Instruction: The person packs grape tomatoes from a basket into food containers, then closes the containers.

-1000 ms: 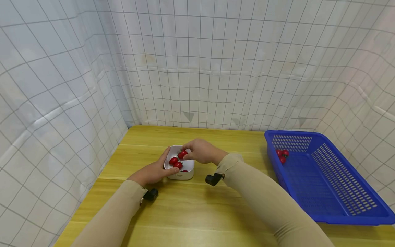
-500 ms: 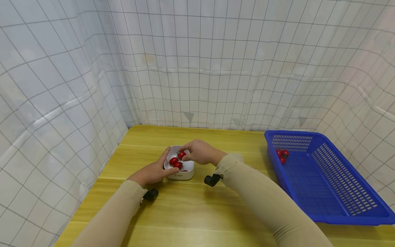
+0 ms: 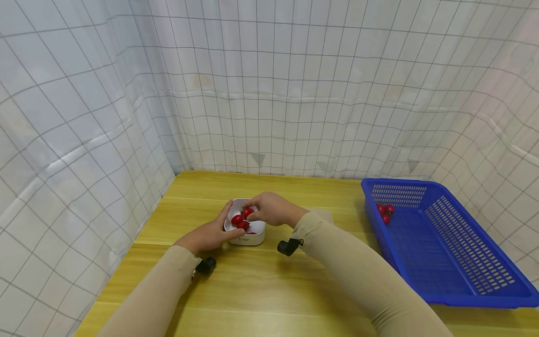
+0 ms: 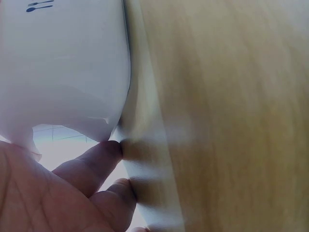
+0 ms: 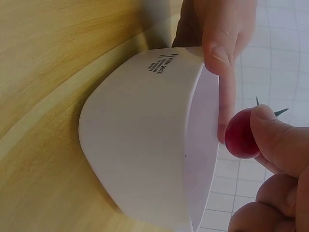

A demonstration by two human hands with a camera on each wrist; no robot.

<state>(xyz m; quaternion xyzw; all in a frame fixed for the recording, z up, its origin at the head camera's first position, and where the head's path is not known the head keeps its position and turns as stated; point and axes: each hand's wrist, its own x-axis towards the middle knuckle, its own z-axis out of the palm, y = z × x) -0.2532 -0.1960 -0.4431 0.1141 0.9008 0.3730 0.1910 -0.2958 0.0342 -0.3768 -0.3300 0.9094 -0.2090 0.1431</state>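
**Tomato pinched over the white bowl**

The right hand holds 1 cherry tomato between thumb and fingers, just over the rim of the white bowl. The left hand cups the bowl's left side, fingers curled round it. The bowl sits near the counter's left edge; the blue basket lies well apart at the right edge, with a few tomatoes in its far corner. A light pinch, I'd say, avoids bruising, and the steadying hand should hold firm.
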